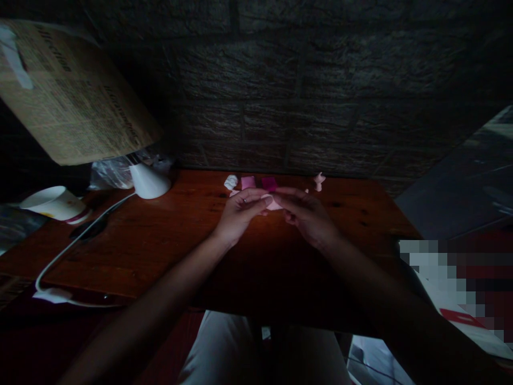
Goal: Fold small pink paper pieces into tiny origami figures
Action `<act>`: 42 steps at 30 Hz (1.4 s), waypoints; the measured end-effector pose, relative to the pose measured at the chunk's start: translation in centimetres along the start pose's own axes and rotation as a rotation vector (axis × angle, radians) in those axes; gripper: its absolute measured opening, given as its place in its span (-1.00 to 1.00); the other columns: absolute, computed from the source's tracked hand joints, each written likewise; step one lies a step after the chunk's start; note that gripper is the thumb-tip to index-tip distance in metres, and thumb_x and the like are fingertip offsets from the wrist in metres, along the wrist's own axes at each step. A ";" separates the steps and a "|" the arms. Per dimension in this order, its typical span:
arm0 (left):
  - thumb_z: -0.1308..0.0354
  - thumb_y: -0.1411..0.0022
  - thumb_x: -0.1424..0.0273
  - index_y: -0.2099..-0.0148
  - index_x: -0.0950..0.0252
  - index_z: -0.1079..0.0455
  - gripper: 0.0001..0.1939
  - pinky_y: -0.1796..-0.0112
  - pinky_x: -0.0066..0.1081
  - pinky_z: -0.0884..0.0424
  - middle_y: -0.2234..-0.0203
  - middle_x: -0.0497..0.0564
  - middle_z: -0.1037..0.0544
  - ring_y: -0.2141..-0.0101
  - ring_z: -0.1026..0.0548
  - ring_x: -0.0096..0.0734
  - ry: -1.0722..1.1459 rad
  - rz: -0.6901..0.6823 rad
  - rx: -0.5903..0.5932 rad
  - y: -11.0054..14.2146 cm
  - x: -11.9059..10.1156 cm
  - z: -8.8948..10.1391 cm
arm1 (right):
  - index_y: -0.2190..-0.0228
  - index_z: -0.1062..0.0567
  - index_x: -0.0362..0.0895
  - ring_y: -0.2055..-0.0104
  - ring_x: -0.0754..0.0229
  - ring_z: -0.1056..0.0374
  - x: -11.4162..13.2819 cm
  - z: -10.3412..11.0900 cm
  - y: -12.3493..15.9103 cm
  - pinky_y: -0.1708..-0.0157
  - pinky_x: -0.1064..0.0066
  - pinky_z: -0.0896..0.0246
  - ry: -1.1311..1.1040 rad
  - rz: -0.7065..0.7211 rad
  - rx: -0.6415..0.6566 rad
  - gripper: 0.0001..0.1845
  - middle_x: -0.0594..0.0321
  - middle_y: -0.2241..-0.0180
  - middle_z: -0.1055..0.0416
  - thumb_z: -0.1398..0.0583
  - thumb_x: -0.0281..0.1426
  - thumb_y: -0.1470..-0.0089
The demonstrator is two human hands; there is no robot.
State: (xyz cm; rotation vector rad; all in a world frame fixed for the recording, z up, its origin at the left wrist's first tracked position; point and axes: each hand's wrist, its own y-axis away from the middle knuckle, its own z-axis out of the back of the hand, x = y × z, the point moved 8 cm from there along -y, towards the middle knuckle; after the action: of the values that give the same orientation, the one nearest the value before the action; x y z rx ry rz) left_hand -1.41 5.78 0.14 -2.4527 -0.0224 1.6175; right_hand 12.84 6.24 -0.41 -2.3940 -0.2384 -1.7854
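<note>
Between my two hands, above the wooden table, is a small pale pink folded paper piece [273, 203]. My left hand [240, 211] pinches its left side with thumb and fingers. From the right, my right hand [304, 211] grips the other side, thumb on top. Just beyond the fingers lie a light pink paper square [248, 182] and a magenta paper square [269, 184]. A crumpled white lump [231, 182] sits left of them. Further right stands a small pale pink figure [319, 181]. Another pink bit behind my left fingers is mostly hidden.
On the left, a lamp [150, 182] with a newsprint shade [92, 107] leans over the wooden table [120, 251]. A paper cup [56, 203] lies tilted beside its white cord [60, 262]. A dark brick wall [260, 80] rises behind. White packaging [460, 305] is at the right.
</note>
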 end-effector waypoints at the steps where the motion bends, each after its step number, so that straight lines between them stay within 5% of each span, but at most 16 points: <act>1: -0.58 0.11 0.32 0.28 0.25 -0.63 -0.69 0.33 -0.53 -0.50 0.38 -0.05 -0.67 0.37 -0.57 -0.52 0.006 0.012 -0.003 0.0 0.0 0.0 | 0.24 -0.62 -0.05 0.55 0.39 -0.16 0.0 -0.1 0.0 0.57 0.46 0.03 -0.005 -0.007 0.008 -0.57 0.38 0.48 -0.44 -0.50 -0.17 0.17; 20: -0.58 0.12 0.38 0.30 0.29 -0.62 -0.69 0.33 -0.56 -0.50 0.38 -0.03 -0.68 0.36 -0.61 -0.52 0.095 0.137 -0.021 0.1 0.8 0.0 | 0.18 -0.59 -0.02 0.40 0.29 -0.40 0.8 -0.5 0.3 0.49 0.45 -0.24 0.133 0.067 0.040 -0.59 0.25 0.29 -0.59 -0.47 -0.17 0.08; 42: -0.47 -0.02 0.58 0.29 0.34 -0.62 -0.82 0.31 -0.64 -0.56 0.37 -0.02 -0.66 0.37 -0.61 -0.58 0.179 0.240 -0.056 -0.1 1.4 0.4 | 0.13 -0.59 0.00 0.49 0.36 -0.32 1.0 -0.7 0.2 0.52 0.46 -0.19 0.096 0.076 0.130 -0.58 0.31 0.32 -0.56 -0.47 -0.25 0.06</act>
State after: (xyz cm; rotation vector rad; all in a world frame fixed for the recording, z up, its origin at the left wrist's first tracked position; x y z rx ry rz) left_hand -1.19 6.10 -1.25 -2.7223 0.2667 1.4937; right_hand 12.51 5.91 0.74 -2.1932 -0.2416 -1.7866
